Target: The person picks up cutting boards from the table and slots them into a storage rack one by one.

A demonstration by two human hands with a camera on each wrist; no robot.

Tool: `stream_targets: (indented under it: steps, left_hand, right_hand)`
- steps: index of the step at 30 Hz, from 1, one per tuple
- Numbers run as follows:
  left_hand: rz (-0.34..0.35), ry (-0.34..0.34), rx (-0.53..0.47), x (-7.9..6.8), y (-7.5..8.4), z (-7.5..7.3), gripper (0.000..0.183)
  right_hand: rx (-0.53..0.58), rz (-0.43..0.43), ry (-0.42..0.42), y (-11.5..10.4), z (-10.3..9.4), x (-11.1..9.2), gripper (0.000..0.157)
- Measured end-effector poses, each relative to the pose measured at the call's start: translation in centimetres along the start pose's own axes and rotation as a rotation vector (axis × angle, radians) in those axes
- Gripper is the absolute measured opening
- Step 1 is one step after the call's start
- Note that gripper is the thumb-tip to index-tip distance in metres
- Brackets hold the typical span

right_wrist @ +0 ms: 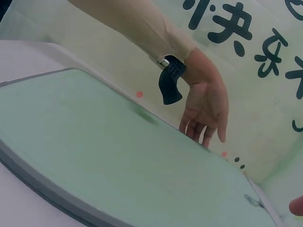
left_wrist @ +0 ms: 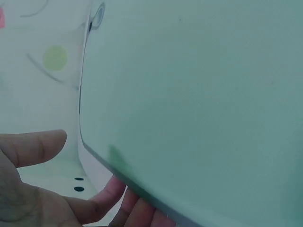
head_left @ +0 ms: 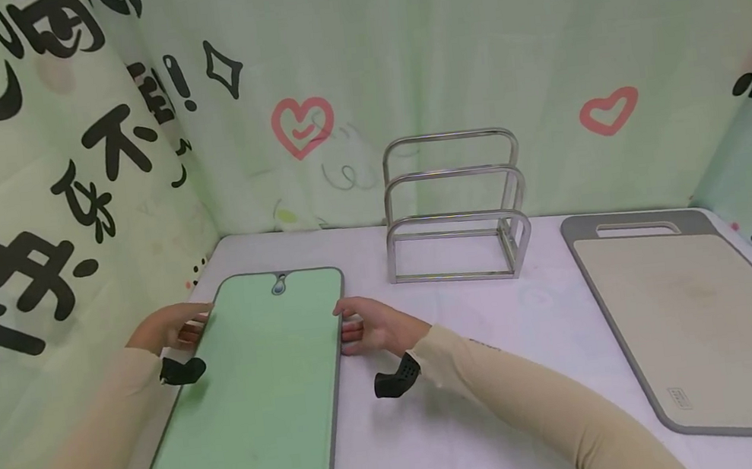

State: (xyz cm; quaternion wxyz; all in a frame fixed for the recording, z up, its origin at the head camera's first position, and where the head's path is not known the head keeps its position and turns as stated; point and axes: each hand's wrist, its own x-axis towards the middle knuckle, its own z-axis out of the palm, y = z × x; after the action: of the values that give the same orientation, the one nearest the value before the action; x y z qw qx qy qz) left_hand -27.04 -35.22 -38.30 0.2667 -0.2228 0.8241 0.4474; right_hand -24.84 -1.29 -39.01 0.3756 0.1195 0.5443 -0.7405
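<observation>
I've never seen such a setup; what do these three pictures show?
No robot here: just a person's left hand and right hand, both bare. One picture comes from a camera on the head, looking down; the others come from one on each wrist. On the white table lie a green board and a grey-rimmed beige board, with a metal rack farther back. The hands are at the green board's long edges, left thumb apart; whether the right grips it is unclear.

Head view faces forward-down; close wrist views share the green board (head_left: 256, 400).
</observation>
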Motion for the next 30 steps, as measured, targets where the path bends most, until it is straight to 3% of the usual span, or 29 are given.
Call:
stream_targets:
  steps: [5, 9, 14, 17, 24, 30]
  left_hand:
    - [0.006, -0.052, -0.113, -0.9, 0.0, -0.2, 0.059]
    - [0.029, -0.136, -0.231, -1.1, -0.5, -0.6, 0.053]
    - [0.063, -0.220, -0.364, -1.1, -1.3, -1.2, 0.034]
    - [0.082, -0.235, -0.359, -1.1, -1.6, -1.5, 0.024]
    - [0.149, -0.297, -0.183, -1.5, -2.0, -1.9, 0.066]
    - [0.146, -0.365, -0.126, -1.9, -2.2, -2.3, 0.069]
  right_hand:
    - [0.037, -0.035, -0.017, 0.1, 0.0, 0.3, 0.036]
    - [0.056, -0.047, -0.014, 0.1, 0.0, 0.4, 0.016]
    - [0.106, -0.043, -0.015, -0.1, -0.2, 0.6, 0.005]
    - [0.152, -0.021, -0.023, -0.2, -0.2, 0.6, 0.014]
    - [0.074, 0.048, -0.132, -0.2, -0.9, 0.4, 0.030]
    - [0.094, 0.084, -0.226, 0.3, -1.3, 0.3, 0.065]
